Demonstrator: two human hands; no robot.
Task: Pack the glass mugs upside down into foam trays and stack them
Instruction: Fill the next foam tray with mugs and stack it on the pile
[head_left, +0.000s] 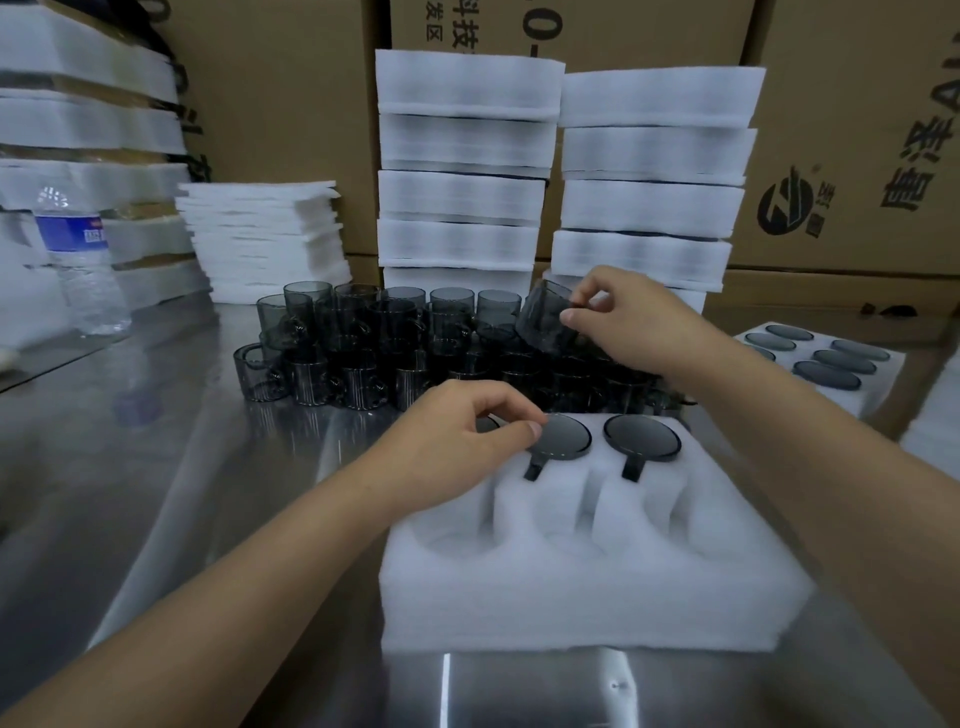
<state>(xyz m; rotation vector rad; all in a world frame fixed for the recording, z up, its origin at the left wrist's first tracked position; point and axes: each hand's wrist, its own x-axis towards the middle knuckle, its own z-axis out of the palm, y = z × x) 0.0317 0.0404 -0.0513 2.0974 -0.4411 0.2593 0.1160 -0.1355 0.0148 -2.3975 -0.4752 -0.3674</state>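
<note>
Packing station, head view. We are viewing a foam tray (571, 587) lying on the steel tabletop (182, 467) nearest the camera, its three near pockets showing bare foam. In its far row, the middle mug (563, 435) and right mug (642, 437) are sitting upside down, handles pointing toward us. The left hand (457, 441) is hovering curled over the far-left pocket, where a dark left mug (487, 423) is showing beneath the fingers; the thumb tip is touching the middle mug's edge, and we are unable to tell whether the hand is gripping anything. The right hand (628, 322) is pinching a tilted mug (545, 325) by its rim between thumb and forefinger, raised above the loose mugs (374, 343) that are crowding the tabletop behind the tray. Behind these, two stacks (462, 171) of trays are standing against cartons (291, 104); a filled tray (831, 364) is lying at right, thin foam sheets (265, 239) and a water bottle (78, 260) at left
</note>
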